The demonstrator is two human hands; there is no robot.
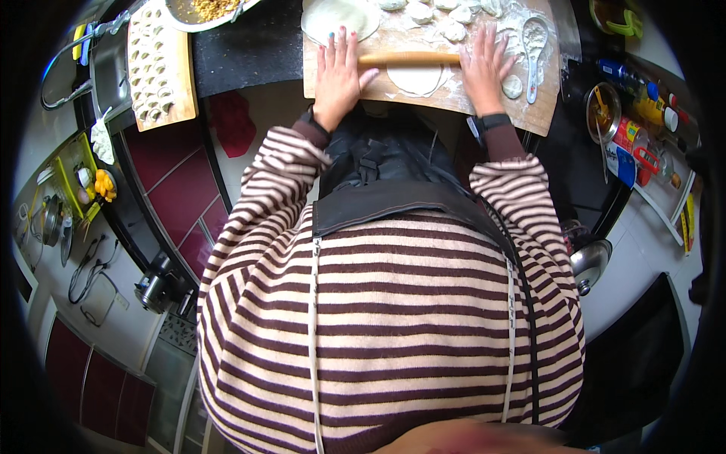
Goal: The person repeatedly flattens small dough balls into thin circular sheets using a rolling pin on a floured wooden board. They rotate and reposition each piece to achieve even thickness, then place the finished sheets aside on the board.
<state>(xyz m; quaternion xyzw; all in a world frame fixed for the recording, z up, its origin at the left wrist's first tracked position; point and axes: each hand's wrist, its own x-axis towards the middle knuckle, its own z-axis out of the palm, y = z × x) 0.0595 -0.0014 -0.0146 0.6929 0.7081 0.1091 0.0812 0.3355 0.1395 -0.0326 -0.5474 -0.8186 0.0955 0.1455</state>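
A wooden rolling pin point(411, 58) lies across a rolled-out round of dough point(417, 78) near the front edge of a floured wooden board point(527, 116). My left hand point(339, 71) is flat at the pin's left end, fingers spread and pointing away from me. At the right end, my right hand point(486, 68) also lies flat with its fingers apart; neither hand curls around the pin. Just right of my right hand sits a small flattened dough disc point(512, 87). A larger thin dough sheet point(340, 20) lies beyond my left fingertips. Several dough pieces point(420, 12) rest at the back.
A spoon with flour point(534, 40) lies on the board's right side. To the left, a second board point(190, 74) bears rows of small dumplings, beside a bowl of filling point(187, 25) and a sink point(110, 68). A metal pot point(602, 113) and several bottles point(652, 108) stand at right.
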